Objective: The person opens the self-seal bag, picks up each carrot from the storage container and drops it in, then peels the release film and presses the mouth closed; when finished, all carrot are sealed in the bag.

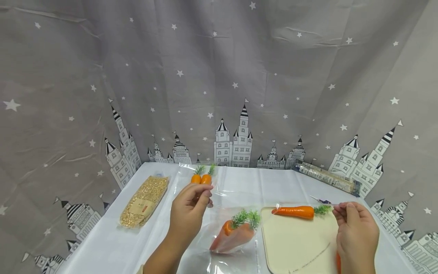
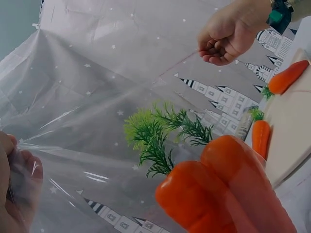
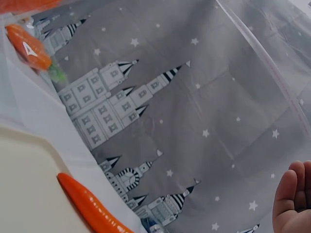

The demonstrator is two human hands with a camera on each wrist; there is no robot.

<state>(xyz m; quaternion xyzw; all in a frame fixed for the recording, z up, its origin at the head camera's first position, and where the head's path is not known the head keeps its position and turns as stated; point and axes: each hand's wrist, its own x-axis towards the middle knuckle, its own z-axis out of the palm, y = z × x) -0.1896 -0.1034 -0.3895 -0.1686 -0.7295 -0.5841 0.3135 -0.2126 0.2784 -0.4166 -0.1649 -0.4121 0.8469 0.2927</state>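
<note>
A clear plastic bag with two orange toy carrots (image 1: 236, 236) inside hangs between my hands, their green leafy tops (image 2: 160, 131) pointing up toward the bag's mouth. My left hand (image 1: 191, 208) pinches the film on one side, thumb against fingers; in the left wrist view this hand (image 2: 22, 189) bunches the plastic into creases. On the other side, my right hand (image 1: 357, 232) pinches the far end of the bag's edge, which is drawn out as a thin line toward it. In the right wrist view, a seal strip (image 3: 272, 68) runs along the stretched film near the fingers.
Right of the bag, a cream board (image 1: 301, 243) carries a carrot (image 1: 295, 212); another carrot (image 1: 338, 262) shows partly beside my right wrist. Behind my left hand lies another clear bag with two carrots (image 1: 201, 179). A grain packet (image 1: 143, 203) lies left, a long wrapped package (image 1: 326, 179) back right.
</note>
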